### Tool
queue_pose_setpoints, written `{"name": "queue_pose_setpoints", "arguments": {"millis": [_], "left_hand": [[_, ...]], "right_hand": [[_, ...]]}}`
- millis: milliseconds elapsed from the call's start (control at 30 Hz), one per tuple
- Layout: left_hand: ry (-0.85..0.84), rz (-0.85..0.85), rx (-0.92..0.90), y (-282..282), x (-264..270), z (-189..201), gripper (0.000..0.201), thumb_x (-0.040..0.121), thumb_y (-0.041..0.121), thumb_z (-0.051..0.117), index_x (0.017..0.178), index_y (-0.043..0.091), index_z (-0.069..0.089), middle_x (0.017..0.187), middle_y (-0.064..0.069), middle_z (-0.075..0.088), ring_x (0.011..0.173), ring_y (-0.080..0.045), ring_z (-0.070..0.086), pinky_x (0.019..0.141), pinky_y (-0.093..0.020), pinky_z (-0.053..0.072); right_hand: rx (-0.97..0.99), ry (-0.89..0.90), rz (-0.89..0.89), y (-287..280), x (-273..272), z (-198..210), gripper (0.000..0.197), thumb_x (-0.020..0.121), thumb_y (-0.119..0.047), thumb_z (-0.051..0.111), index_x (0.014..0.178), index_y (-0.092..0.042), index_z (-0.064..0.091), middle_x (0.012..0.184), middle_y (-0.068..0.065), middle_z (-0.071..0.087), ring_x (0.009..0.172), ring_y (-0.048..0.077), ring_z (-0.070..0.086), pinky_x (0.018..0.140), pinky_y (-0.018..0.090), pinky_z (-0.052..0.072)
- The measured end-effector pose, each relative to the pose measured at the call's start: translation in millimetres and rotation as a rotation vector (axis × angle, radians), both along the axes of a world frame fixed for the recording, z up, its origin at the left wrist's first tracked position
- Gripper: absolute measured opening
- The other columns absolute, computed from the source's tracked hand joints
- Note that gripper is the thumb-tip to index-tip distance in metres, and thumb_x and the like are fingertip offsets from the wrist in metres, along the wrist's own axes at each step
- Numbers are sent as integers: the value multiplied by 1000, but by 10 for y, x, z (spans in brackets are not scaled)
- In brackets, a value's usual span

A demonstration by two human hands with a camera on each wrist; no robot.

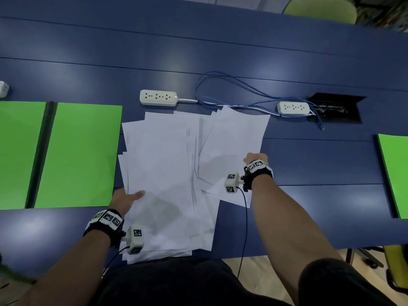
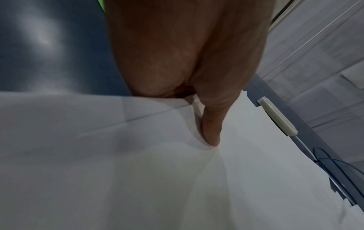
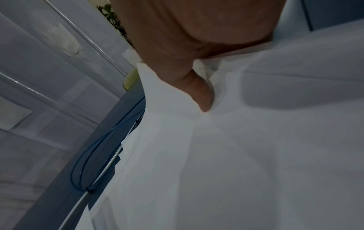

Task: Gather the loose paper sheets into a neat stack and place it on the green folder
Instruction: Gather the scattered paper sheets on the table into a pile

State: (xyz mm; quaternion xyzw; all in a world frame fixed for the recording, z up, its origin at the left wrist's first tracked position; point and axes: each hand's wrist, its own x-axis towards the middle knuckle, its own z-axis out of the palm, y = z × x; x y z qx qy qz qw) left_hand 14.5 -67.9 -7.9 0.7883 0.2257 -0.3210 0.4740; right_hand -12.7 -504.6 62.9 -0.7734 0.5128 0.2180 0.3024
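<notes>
Several loose white paper sheets [image 1: 167, 173] lie fanned in an untidy pile in the middle of the blue table, their near ends hanging over the front edge. My left hand [image 1: 127, 198] pinches the pile's left edge, thumb [image 2: 210, 132] on top and fingers hidden beneath the sheets. My right hand [image 1: 256, 159] pinches the right edge of the sheets [image 3: 256, 155], thumb [image 3: 202, 95] pressed on top. A green folder [image 1: 79, 155] lies flat just left of the pile.
Another green folder [image 1: 17, 151] lies at the far left and a third [image 1: 395, 171] at the right edge. Two white power strips [image 1: 158, 97] [image 1: 293, 108], blue cables [image 1: 231, 89] and a black cable hatch [image 1: 335, 107] sit behind the papers.
</notes>
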Motion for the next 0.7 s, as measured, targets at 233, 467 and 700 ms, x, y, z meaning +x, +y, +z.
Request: {"name": "queue_pose_setpoints", "arguments": {"millis": [233, 467, 700], "left_hand": [[31, -7, 10, 28, 24, 1, 46, 78, 26, 87, 109, -2, 68, 105, -16, 73, 97, -34, 69, 92, -49, 55], [18, -16, -10, 6, 19, 3, 39, 82, 22, 84, 110, -1, 69, 103, -16, 73, 96, -34, 69, 91, -48, 55], [16, -5, -22, 7, 8, 2, 38, 82, 21, 83, 108, -2, 68, 107, -16, 73, 99, -33, 68, 93, -48, 54]], "right_hand": [[-102, -176, -318, -350, -285, 219, 23, 93, -13, 63, 110, 4, 61, 105, 9, 61, 104, 31, 63, 75, 30, 44], [-227, -511, -187, -789, -578, 535, 33, 87, -10, 72, 119, -3, 65, 116, 16, 70, 108, 33, 66, 91, 40, 54], [202, -751, -232, -516, -474, 848, 22, 86, -3, 69, 107, -10, 73, 102, 5, 75, 91, 22, 70, 83, 35, 56]]}}
